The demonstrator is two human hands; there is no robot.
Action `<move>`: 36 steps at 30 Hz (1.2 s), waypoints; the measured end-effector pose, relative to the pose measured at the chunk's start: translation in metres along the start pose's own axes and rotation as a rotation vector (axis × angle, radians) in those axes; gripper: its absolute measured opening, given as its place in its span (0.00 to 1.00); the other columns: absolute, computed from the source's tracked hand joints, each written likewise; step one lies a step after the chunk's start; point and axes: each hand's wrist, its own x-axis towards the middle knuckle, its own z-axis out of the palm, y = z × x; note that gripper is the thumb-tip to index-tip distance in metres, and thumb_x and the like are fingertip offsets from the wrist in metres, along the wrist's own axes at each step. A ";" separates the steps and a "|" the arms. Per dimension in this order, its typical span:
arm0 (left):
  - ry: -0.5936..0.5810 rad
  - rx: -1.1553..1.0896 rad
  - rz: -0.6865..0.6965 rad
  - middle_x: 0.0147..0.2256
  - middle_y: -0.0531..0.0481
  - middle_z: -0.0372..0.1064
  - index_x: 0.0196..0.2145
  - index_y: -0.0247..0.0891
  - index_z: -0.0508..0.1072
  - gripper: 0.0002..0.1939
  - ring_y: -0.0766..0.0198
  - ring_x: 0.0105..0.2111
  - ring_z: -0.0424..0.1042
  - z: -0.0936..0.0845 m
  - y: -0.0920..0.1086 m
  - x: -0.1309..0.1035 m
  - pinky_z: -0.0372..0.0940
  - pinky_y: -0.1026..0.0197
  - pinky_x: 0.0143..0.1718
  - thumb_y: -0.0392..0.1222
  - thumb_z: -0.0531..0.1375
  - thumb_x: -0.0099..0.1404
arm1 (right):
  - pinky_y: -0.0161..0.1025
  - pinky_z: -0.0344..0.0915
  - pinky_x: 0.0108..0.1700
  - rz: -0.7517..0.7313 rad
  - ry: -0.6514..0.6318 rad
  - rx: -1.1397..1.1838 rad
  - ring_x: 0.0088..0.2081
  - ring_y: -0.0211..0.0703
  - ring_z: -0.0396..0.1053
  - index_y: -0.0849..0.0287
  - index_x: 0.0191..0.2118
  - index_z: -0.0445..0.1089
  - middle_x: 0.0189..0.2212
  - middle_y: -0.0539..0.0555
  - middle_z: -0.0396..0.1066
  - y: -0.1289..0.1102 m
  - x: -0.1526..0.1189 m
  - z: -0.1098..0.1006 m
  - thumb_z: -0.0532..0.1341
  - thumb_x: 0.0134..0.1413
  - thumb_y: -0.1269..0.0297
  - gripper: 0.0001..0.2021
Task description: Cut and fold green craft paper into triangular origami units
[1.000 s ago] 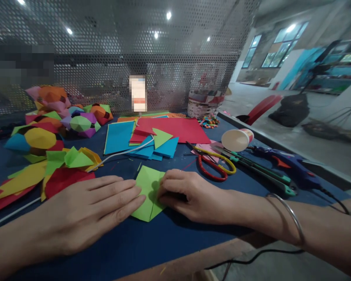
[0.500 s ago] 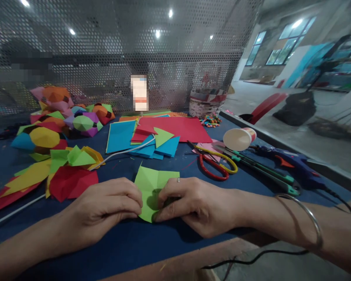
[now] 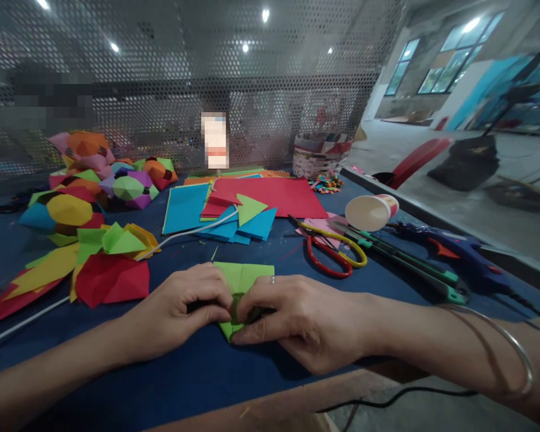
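Lime-green paper at lower centre, on the blue tabletop, is the piece in work; my left hand has a narrow pinch on its left side, thumb under curled fingers; my right hand is bent over its middle, thumb by the lower tip; whether that one pinches or only presses, I cannot tell, as the fingertips are partly hidden.

Progress, as I judge it: a crease runs down from the top edge, and the lower end narrows to a point; so some folding is done; the fold under my fingers looks raised, not yet flattened, so pressing seems left.

About me: faceted paper balls at left, seemingly complete; loose folded pieces below them, apparently unjoined; flat red sheets at centre; scissors right of centre; glue gun at right, lying on its side, not in either hand.
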 end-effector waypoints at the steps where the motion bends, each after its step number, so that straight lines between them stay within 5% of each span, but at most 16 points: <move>1: -0.004 0.008 -0.001 0.32 0.55 0.73 0.34 0.41 0.76 0.09 0.66 0.35 0.72 0.000 0.001 0.001 0.64 0.64 0.39 0.34 0.59 0.73 | 0.43 0.74 0.50 -0.002 0.003 -0.001 0.50 0.48 0.74 0.67 0.52 0.77 0.50 0.63 0.75 0.000 0.000 0.000 0.54 0.51 0.83 0.24; 21: -0.029 0.134 -0.017 0.32 0.55 0.74 0.33 0.41 0.73 0.09 0.63 0.36 0.72 0.003 0.003 0.004 0.64 0.60 0.44 0.35 0.57 0.72 | 0.42 0.72 0.53 0.044 0.046 0.091 0.50 0.46 0.73 0.66 0.54 0.74 0.48 0.63 0.76 0.004 0.000 0.002 0.52 0.50 0.85 0.27; 36: -0.008 0.154 -0.088 0.31 0.57 0.73 0.33 0.42 0.75 0.07 0.64 0.35 0.71 0.002 0.003 0.003 0.60 0.59 0.43 0.39 0.62 0.71 | 0.42 0.66 0.52 0.093 -0.110 -0.059 0.44 0.45 0.66 0.60 0.60 0.73 0.45 0.59 0.68 0.001 0.002 0.004 0.58 0.57 0.77 0.25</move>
